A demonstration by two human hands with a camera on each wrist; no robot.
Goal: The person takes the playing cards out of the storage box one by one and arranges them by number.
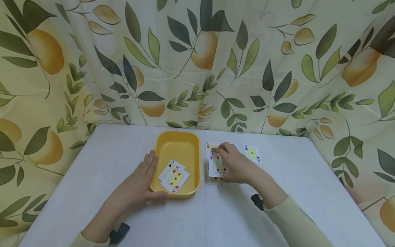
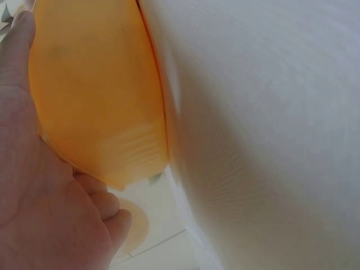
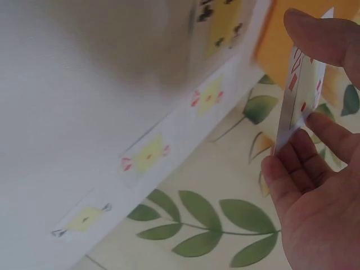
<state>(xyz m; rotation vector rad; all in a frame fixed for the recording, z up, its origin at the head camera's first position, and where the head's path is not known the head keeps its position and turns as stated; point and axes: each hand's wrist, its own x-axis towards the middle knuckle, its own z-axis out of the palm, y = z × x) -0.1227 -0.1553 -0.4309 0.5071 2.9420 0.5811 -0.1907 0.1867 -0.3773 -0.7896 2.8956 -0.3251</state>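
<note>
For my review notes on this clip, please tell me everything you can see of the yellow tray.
The yellow tray is shallow and rectangular, with rounded corners and smooth, plastic-looking walls. It sits open side up on the white table, its long sides running away from the person. The left hand touches its left and near sides. Two overlapping playing cards lie inside, toward the near end.

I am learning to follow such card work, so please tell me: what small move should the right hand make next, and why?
Perhaps the right hand should lower the diamond card onto the table, beside the club card. It holds the diamond card up, hiding part of the club card in the head view; the black ace lies face-up, uncovered.
</note>
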